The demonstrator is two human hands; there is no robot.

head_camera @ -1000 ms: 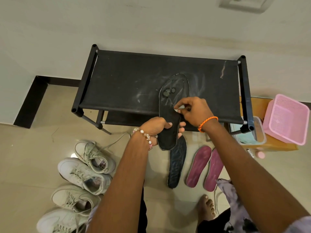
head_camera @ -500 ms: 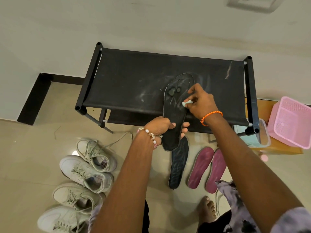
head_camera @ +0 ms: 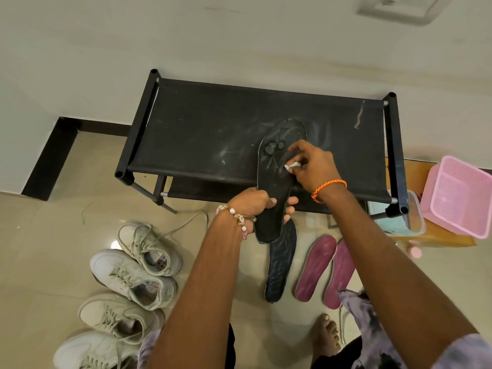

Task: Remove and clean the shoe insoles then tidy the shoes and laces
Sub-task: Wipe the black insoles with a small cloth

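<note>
Room: pale wall behind, beige tiled floor point(head_camera: 40, 249) below; black shoe rack point(head_camera: 213, 123) stands against the wall, its cloth top streaked with pale dust
Black insole: held insole point(head_camera: 277, 187) leans heel-down over the front edge of the rack top, toe toward the middle right of the cloth
Left hand: left hand point(head_camera: 253, 203) grips the insole near the heel, fingers wrapped around its edge
Right hand: right hand point(head_camera: 314, 163) pinches a small pale wipe point(head_camera: 292, 165) against the insole's right side
Change: over the last second the right hand and wipe go up toward the toe, then come back down to mid-insole; the grip at the heel stays put; I judge this a scrubbing stroke, so cleaning is under way, not finished
Floor, right: second black insole point(head_camera: 281, 265) and two pink insoles point(head_camera: 315, 267) lie flat below the rack's front edge
Floor, left: four pale sneakers point(head_camera: 133, 275) in a row, laces loose; tidying is not yet done
Right edge: pink basket point(head_camera: 458, 198) beside the rack's right end
</note>
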